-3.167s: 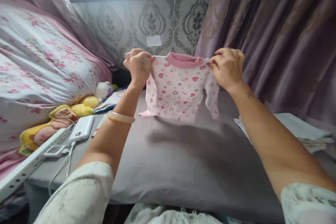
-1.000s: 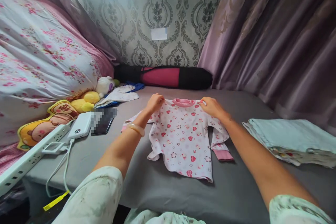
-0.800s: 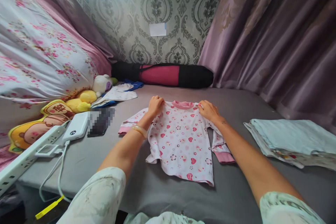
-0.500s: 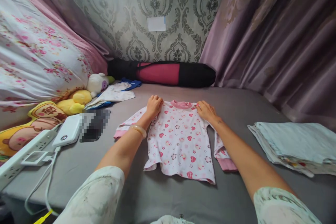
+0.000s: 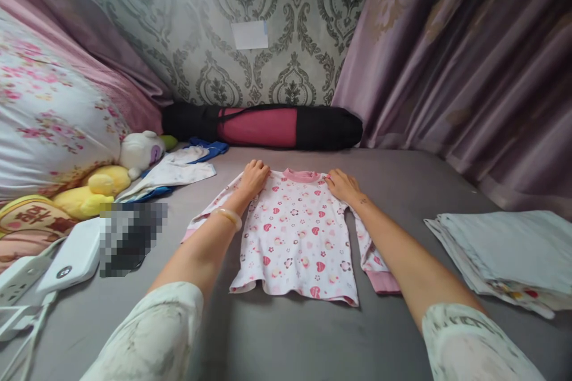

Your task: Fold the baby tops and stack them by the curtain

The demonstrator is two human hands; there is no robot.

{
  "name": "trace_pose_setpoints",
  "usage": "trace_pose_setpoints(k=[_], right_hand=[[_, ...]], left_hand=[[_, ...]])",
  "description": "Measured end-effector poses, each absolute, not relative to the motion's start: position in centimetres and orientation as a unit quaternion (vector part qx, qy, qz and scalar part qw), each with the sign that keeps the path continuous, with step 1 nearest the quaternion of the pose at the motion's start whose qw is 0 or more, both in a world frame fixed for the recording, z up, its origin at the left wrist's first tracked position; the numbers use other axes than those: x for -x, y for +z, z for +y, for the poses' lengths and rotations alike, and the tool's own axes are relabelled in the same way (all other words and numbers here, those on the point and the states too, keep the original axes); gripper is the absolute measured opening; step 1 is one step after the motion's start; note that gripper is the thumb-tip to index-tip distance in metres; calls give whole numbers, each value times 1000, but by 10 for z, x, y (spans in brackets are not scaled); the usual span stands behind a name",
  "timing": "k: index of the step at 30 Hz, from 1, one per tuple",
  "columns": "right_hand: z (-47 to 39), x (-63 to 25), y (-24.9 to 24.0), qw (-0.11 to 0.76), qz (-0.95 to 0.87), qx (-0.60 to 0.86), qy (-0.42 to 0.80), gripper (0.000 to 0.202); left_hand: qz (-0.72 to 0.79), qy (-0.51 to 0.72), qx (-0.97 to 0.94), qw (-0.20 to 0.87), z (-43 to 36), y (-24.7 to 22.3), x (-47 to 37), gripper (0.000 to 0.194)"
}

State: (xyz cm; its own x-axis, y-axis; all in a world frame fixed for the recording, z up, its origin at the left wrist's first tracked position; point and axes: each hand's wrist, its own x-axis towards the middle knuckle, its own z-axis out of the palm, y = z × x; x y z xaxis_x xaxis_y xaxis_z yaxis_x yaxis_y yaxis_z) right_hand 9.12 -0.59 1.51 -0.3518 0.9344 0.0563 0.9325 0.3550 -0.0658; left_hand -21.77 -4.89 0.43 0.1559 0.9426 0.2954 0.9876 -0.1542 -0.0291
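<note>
A damask-patterned wall (image 5: 295, 36) is rising at the back, with a mauve curtain (image 5: 415, 59) hanging at the right. A grey sheet (image 5: 277, 339) is covering the wide surface in front, and floral bedding (image 5: 49, 113) is bulging at the left. A long black-and-magenta bag (image 5: 263, 126) is lying along the wall.

The small long-sleeved pullover shirt (image 5: 299, 232), white with red hearts and a pink collar, is lying front up on the middle of the sheet, collar toward the wall. About three seconds ago it was hanging in the air between the hands; now the sheet is bearing its weight, so the whole front is showing nearly flat. The hem is still rippling a little. One sleeve is running out beneath the left forearm, while the other is bending down, its pink cuff resting just beside the right forearm.

A stack of folded cloths (image 5: 513, 250) is sitting well apart at the right. At the far left, a white garment (image 5: 174, 171) is lying near a yellow plush toy (image 5: 96, 193).

The left hand (image 5: 255, 178) is curling its fingers over one shoulder corner, apparently pinching it, its thumb hidden. The right hand (image 5: 344, 186) is pinching the opposite shoulder beside the collar. A white power bank (image 5: 74, 256) is lying at the left, and a pale bangle (image 5: 223, 213) is circling the left forearm.
</note>
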Motion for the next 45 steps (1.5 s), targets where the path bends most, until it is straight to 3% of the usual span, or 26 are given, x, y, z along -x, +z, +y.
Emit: trace_pose_setpoints(k=[7, 13, 21, 28, 37, 45], right_hand=[[7, -83, 18, 19, -840, 540, 48, 36], [10, -56, 12, 55, -847, 524, 70, 32], [5, -47, -2, 115, -831, 544, 33, 30], [8, -73, 9, 133, -825, 542, 87, 39], [-50, -187, 19, 168, -780, 594, 107, 32], [-106, -229, 15, 193, -730, 638, 151, 28]], left_hand=[[-683, -82, 726, 13, -38, 3, 205, 33], [-669, -94, 736, -41, -25, 2, 176, 33], [-693, -138, 707, -33, -22, -9, 165, 38], [-712, -113, 693, -21, -35, -3, 167, 36], [-726, -91, 682, 7, -125, 23, 215, 34], [-800, -110, 589, 44, -242, 25, 263, 27]])
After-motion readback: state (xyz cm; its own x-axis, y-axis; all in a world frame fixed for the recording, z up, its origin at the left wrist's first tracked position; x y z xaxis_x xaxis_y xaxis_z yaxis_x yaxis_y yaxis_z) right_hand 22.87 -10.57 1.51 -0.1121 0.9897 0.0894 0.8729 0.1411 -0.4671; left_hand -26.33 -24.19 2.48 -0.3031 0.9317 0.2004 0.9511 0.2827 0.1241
